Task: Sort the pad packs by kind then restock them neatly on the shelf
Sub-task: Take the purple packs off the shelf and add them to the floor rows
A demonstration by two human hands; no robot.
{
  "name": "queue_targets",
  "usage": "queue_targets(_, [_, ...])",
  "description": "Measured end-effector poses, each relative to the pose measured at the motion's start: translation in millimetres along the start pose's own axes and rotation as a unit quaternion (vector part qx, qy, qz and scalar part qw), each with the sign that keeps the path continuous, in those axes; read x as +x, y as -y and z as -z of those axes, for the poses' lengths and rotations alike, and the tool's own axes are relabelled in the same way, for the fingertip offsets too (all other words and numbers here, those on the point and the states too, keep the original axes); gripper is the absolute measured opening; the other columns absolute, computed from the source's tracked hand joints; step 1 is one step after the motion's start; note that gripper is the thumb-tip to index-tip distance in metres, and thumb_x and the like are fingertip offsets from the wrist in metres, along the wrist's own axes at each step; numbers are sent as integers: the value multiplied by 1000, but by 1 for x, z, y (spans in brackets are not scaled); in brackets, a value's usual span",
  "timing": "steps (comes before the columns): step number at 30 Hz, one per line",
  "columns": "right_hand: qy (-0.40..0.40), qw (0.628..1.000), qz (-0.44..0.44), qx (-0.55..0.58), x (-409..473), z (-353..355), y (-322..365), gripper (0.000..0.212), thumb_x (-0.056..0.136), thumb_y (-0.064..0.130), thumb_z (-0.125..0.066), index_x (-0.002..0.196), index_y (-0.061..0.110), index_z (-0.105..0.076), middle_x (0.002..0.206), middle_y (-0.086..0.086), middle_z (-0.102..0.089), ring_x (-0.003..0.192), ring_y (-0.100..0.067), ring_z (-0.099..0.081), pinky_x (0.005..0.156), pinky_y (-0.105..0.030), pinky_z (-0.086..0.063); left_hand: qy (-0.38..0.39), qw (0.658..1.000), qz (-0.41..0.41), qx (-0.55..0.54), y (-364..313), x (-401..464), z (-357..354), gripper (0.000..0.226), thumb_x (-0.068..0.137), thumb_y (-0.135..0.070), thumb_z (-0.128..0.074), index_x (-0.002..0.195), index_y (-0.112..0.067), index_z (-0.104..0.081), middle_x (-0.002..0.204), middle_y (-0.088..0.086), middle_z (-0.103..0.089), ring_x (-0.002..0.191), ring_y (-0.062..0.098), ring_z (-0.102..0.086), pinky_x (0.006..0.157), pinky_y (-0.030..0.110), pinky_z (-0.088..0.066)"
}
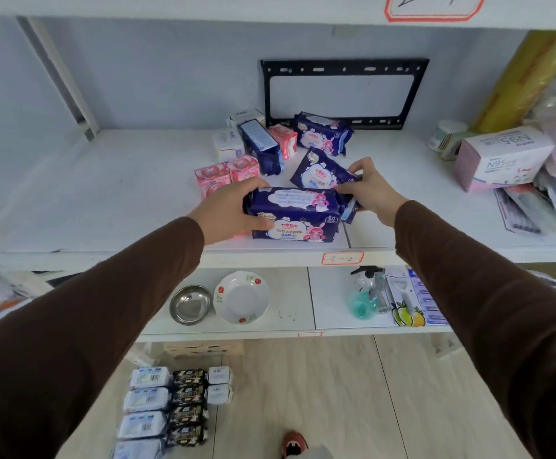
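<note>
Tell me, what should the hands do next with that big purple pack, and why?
Probably slide the purple pack back beside the two matching packs behind it. Both the left hand and the right hand grip its ends, and it sits at the shelf edge.

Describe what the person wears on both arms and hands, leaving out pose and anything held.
Both arms are covered by long, plain dark brown sleeves that end at the wrists, with no visible pattern, logo or cuff trim. The left hand and right hand are bare: no gloves. No rings, watch or bracelets can be made out in this view.
</note>
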State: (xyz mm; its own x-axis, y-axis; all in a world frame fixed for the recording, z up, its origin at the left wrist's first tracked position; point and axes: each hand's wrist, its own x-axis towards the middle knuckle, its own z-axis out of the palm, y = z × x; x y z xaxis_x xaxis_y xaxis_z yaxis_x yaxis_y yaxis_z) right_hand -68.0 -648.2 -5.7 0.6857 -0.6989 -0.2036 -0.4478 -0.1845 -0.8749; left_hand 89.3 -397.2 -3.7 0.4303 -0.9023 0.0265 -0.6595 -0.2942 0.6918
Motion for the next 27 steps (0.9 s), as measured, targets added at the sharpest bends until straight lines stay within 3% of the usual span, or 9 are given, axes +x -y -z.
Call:
queue_targets(3, [-3,1000,9,-4,-45,-18,9,41,93,22,-67,122,20,-38,120,-5,-59,89,-16,-66,75,-37,-61,3,1000,-2,-24,9,-39,14,61,80,-33,-82,131,-35,-49,117,-15,-61,102,-3,-59,81,14,-52])
queue_targets(5, [-2,1000,22,-12,-79,-34,14,48,89,18,-72,125,20,-40,120,-4,-57,92,-16,-64,77,-36,-61,10,999,-3,-34,20,-68,24,61,79,-33,-82,130,-38,-49,119,-14,-61,102,-3,-59,78,11,-50])
queue_targets(10, [11,996,61,-71,-152,-87,8,64,86,16,-75,141,20,-41,127,3,-53,108,-16,-58,84,-23,-51,46,998,2,-44,53,-138,41,54,75,-32,-86,122,-34,-57,112,-13,-68,100,9,-65,91,35,-55])
queue_targets(14, [28,996,46,-76,-188,-120,-8,58,79,11,-79,129,22,-52,118,0,-64,99,-15,-64,72,-22,-53,51,997,26,-51,75,-184,39,55,73,-28,-88,119,-35,-60,107,-13,-70,96,8,-66,92,36,-55])
queue_targets(18, [45,997,24,-66,-205,-144,-35,52,73,13,-83,116,27,-56,109,4,-67,98,-18,-67,86,-39,-59,69,992,66,-78,95,-219,20,59,73,-24,-88,123,-35,-59,111,-13,-70,96,8,-68,93,36,-55])
queue_targets(20, [59,996,20,-58,-212,-159,-51,52,75,15,-84,118,24,-57,111,4,-68,97,-18,-68,85,-40,-59,74,990,83,-85,106,-236,5,61,73,-22,-88,125,-33,-58,113,-11,-70,98,11,-68,94,39,-55])
queue_targets(27, [82,992,10,-97,-227,-219,-123,51,73,41,-78,118,32,-58,111,3,-69,100,-22,-65,81,-35,-58,107,978,169,-63,154,-299,-51,65,74,-26,-87,128,-37,-54,116,-7,-67,99,12,-67,93,36,-55])
